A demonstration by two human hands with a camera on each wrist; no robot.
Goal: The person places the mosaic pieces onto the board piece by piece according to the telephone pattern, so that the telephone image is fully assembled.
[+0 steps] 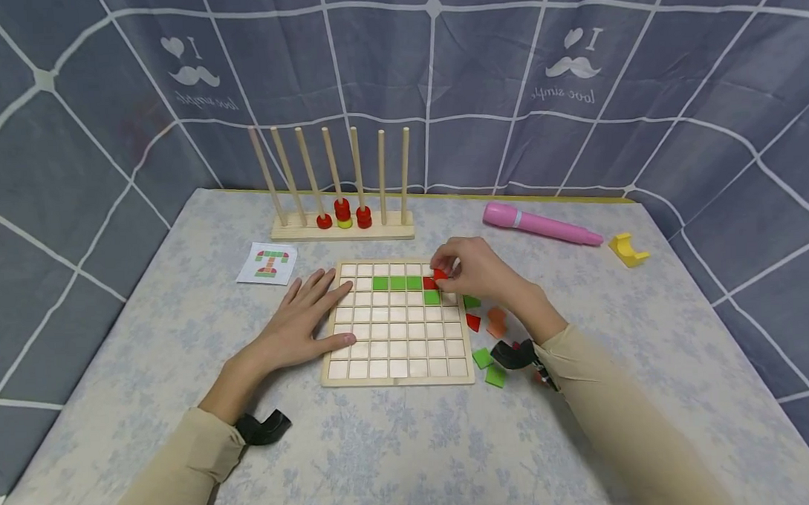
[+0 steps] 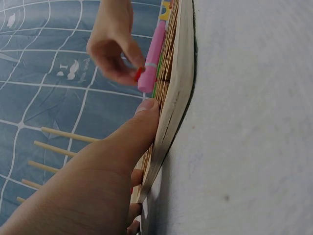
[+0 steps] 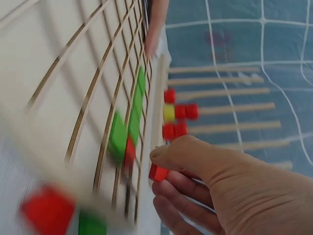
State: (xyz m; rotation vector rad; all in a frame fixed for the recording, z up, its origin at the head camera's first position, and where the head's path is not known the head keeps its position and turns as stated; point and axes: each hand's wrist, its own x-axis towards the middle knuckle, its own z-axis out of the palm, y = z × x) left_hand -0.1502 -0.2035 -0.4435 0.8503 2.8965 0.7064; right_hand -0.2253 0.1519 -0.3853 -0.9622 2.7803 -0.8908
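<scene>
A wooden grid board lies flat on the table. Across its upper part runs a row of green tiles, with a red tile at the row's right end and another green tile below that. Above the upper right corner, my right hand pinches a small red tile between thumb and fingers. My left hand rests on the board's left edge with fingers spread and nearly straight; its thumb lies over the rim in the left wrist view.
Loose green, orange and red tiles lie right of the board, some behind the right wrist. Behind stand a peg rack with red and yellow beads, a patterned card, a pink stick and a yellow curved piece.
</scene>
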